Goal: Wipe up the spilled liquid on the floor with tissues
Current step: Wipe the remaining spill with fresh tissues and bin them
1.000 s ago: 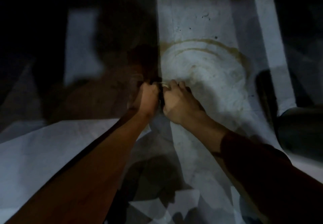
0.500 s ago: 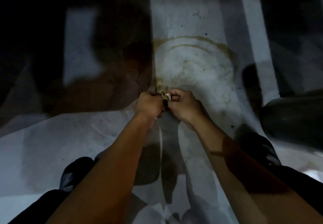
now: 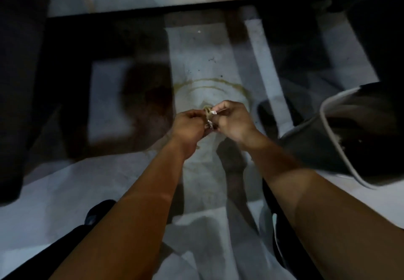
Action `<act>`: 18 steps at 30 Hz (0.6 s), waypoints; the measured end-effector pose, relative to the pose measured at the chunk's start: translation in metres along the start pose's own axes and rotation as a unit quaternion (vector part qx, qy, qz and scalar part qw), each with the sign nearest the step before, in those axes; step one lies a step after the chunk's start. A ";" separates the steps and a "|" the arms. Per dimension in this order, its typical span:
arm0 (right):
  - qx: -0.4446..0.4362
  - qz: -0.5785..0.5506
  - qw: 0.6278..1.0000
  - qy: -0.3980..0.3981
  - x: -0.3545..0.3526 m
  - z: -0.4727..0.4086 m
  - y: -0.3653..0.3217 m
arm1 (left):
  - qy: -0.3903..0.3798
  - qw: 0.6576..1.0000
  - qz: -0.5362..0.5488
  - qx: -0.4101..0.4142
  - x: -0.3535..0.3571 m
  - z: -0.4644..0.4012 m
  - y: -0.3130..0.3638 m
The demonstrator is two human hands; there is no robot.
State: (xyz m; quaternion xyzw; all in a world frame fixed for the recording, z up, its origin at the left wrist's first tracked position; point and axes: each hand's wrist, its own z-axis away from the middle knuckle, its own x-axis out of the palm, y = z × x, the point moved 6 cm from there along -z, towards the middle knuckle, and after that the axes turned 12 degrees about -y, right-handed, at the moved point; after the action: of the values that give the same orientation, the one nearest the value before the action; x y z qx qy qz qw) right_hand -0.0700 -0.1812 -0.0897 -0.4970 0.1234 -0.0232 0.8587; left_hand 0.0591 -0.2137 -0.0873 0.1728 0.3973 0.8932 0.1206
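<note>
Far left there's only deep shadow over the pale floor (image 3: 122,183), and low down a dark shoe (image 3: 98,213) pokes out beside your left forearm. Your left hand (image 3: 189,125) is up off the floor, fingers curled tight into a loose fist, knuckles toward the camera, gripping the near end of the tissue (image 3: 209,116). The tissue sits right between your two hands, a small crumpled wad, stained yellowish brown at the top with a paler bit showing below. Your right hand (image 3: 232,120) meets it from the other side, thumb and forefinger pinching the wad while the other fingers fold in behind. The two hands are almost touching. Behind and just above them, the spill mark (image 3: 209,82) shows on the floor as brownish arcs, one ring inside another, lit by a bright patch. Dark specks dot the floor beyond it. Over on the right, a dark bin (image 3: 358,133) with a light rim sits tilted toward you, its inside too dim to make out.
</note>
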 end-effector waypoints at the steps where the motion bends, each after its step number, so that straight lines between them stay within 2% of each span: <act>1: -0.004 -0.001 1.000 0.001 -0.009 0.007 -0.011 | -0.007 1.000 -0.008 0.008 0.009 0.008 0.010; 8: -0.053 0.112 0.992 -0.021 -0.095 0.072 -0.091 | -0.049 0.996 -0.049 0.054 0.092 0.061 0.071; 15: 0.000 0.240 0.971 -0.007 -0.224 0.144 -0.120 | -0.160 0.979 -0.102 0.069 0.225 0.101 0.093; 18: 0.017 0.300 0.953 0.037 -0.265 0.169 -0.108 | -0.162 0.976 -0.139 0.040 0.271 0.107 0.080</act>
State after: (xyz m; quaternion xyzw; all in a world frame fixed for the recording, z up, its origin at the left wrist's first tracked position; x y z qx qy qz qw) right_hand -0.2778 -0.0496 0.1338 -0.4209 0.2980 0.2146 0.8294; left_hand -0.1512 -0.0991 0.0975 0.2626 0.4279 0.8112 0.2998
